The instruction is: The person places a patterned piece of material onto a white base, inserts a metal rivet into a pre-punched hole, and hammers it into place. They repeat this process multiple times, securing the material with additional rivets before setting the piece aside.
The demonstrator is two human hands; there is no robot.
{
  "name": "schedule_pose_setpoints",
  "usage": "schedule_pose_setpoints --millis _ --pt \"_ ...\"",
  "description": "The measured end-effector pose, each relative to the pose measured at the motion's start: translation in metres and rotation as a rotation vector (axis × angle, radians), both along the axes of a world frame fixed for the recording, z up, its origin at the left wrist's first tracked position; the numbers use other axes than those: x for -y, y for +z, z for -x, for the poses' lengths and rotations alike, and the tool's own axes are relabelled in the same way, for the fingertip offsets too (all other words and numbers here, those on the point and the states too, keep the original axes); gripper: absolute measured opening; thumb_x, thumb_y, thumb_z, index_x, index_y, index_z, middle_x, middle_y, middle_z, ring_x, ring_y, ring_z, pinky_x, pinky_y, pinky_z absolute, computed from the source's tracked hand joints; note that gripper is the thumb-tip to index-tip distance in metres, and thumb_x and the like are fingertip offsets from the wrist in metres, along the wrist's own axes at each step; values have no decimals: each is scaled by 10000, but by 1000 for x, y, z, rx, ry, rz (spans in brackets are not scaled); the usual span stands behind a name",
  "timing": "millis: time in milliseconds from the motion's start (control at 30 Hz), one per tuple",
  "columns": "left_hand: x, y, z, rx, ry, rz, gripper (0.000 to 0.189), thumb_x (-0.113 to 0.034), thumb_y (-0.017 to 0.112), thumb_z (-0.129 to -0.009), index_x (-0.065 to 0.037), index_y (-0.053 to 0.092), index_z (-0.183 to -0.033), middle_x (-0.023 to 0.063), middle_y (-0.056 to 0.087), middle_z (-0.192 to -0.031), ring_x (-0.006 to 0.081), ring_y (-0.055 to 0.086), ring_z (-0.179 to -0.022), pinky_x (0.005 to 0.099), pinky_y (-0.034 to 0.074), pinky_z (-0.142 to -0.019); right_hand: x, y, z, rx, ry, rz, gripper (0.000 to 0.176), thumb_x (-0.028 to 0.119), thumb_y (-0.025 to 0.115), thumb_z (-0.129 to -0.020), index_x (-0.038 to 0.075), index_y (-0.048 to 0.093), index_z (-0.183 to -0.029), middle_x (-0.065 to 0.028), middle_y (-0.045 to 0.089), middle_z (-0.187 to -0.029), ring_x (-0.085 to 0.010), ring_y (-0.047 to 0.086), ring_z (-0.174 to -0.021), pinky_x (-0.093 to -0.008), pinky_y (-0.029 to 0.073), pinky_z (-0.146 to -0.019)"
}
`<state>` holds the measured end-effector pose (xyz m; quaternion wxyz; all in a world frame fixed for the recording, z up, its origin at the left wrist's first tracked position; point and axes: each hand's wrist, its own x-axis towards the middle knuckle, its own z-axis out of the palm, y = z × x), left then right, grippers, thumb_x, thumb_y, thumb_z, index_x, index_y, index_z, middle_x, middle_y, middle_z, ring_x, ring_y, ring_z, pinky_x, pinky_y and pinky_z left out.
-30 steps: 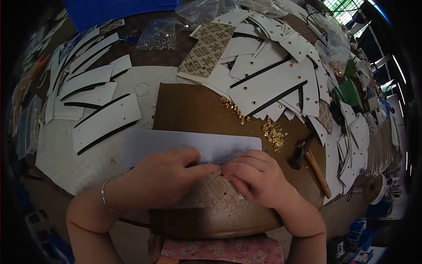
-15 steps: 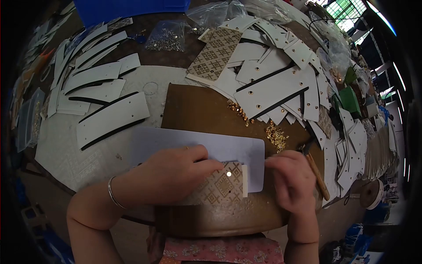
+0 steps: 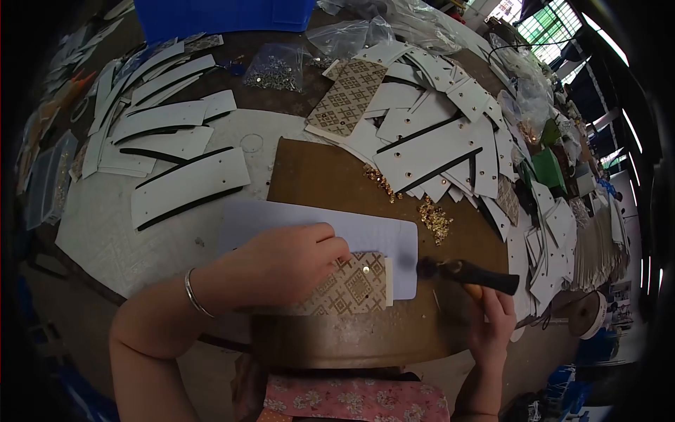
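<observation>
My left hand (image 3: 302, 257) is closed on the upper edge of a patterned beige piece (image 3: 357, 285), which lies over a pale sheet (image 3: 380, 232) at the table's near side. A round shiny stud shows near the piece's right end, with a small dark hole below it. To the right, my right hand (image 3: 492, 320) is wrapped round the wooden handle of a hammer (image 3: 481, 276). Its dark head is raised beside the sheet's right edge, slightly blurred.
Small gold studs (image 3: 436, 221) lie on the brown mat (image 3: 309, 169). White curved pieces (image 3: 193, 186) are spread at left, with a large heap (image 3: 422, 151) at upper right. Behind are a bag of metal parts (image 3: 274, 70) and a blue bin (image 3: 225, 17).
My right hand has taken hold of the hammer, which lay at the mat's right edge, and lifted it. My left hand stays on the patterned piece. The view has shifted slightly.
</observation>
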<state>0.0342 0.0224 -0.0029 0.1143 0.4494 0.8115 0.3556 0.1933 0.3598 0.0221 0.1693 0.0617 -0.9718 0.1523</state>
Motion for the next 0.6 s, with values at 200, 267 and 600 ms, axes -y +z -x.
schedule_pose_setpoints --millis 200,267,600 --pt "-1 -6 1 10 12 -2 154 -145 619 -949 -79 646 -1085 96 614 -995 325 634 -925 426 540 -790 43 2 4 -448 93 290 299 -20 677 -813 -22 669 -1112 -174 669 -1026 -308 693 -859 -345 553 -773" --pt "0 -5 1 6 8 0 154 -146 618 -949 -79 645 -1084 97 616 -1000 328 634 -928 429 539 -792 49 7 17 -280 135 11 275 -25 662 -804 -31 667 -1079 -191 693 -978 -331 694 -840 -359 556 -773" --pt "0 -7 2 -8 -2 -14 163 -147 637 -936 -76 637 -1082 107 611 -993 332 632 -923 432 535 -786 49 -13 16 -123 108 324 489 -38 662 -878 42 593 -1356 -197 693 -1065 -332 709 -887 -323 555 -761"
